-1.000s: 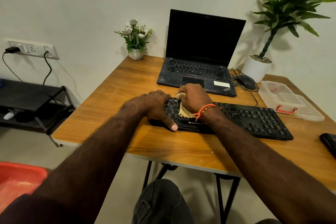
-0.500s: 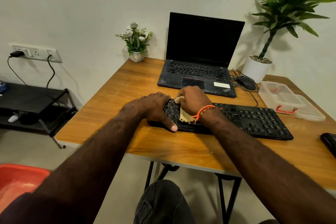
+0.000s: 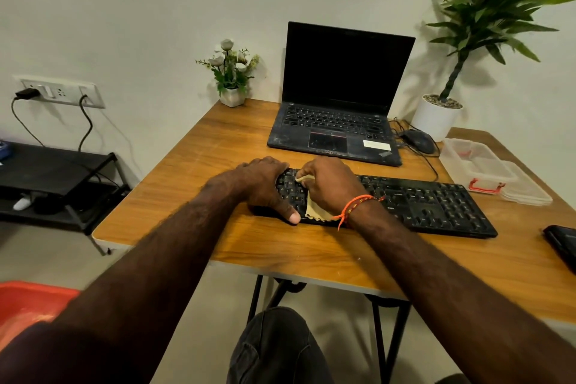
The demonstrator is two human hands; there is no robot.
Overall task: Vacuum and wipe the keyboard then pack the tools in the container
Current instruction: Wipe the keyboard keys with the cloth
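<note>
Two hands were on the keyboard [image 3: 405,203], which lay on the table [image 3: 311,252] just in front of the laptop [image 3: 339,109]. Our left hand [image 3: 265,184] gripped the keyboard's left end, thumb curled over its near edge. Our right hand [image 3: 330,184] was closed on a cloth [image 3: 314,210] and pressed it to the keys just right of the left hand. Right of the keyboard's far corner stood a clear container [image 3: 480,165], and behind that, a mouse [image 3: 417,140].
</note>
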